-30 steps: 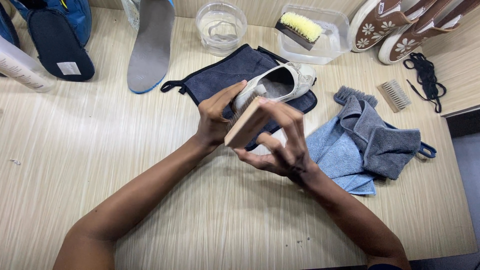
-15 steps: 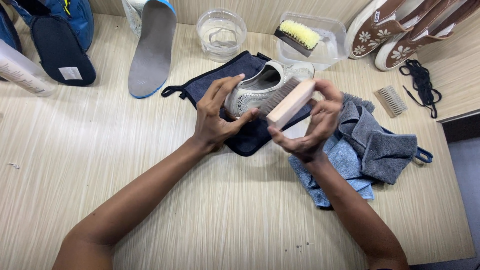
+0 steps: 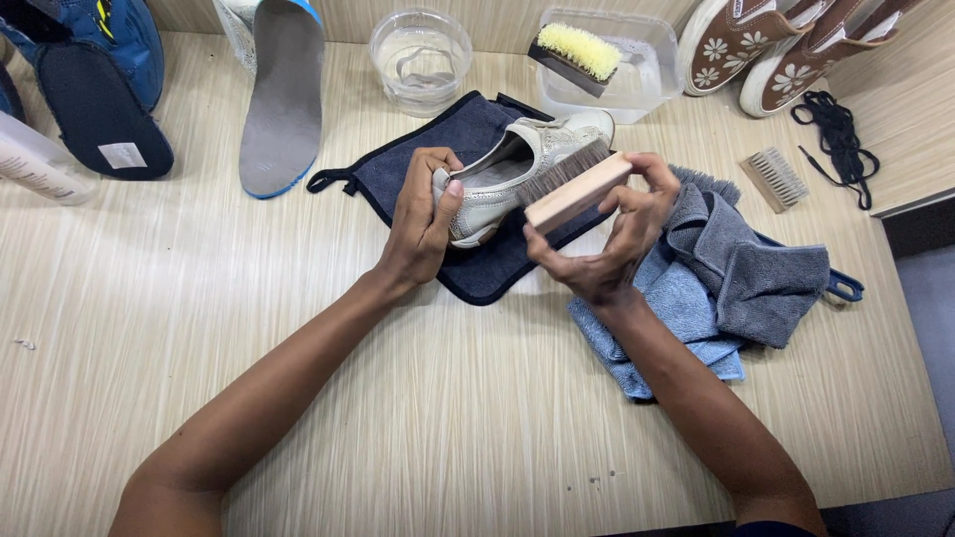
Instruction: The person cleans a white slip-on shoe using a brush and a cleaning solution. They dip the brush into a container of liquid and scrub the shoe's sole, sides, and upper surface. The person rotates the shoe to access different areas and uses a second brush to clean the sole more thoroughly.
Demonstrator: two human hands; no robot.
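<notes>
Left hand curled; right hand apparently clenched

Left hand gripping pale shoe, right hand pressing wooden brush on it, over dark cloth near desk's far edge

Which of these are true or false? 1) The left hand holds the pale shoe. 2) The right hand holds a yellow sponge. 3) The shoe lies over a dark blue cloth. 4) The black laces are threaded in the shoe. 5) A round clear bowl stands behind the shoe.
1) True: the left hand grips the heel end of the pale shoe.
2) False: the right hand holds a wooden brush, bristles against the shoe; the yellow sponge sits in a clear tub.
3) True: the dark blue cloth lies under it.
4) False: the black laces lie loose at the far right.
5) True: the round clear bowl stands there.
</notes>
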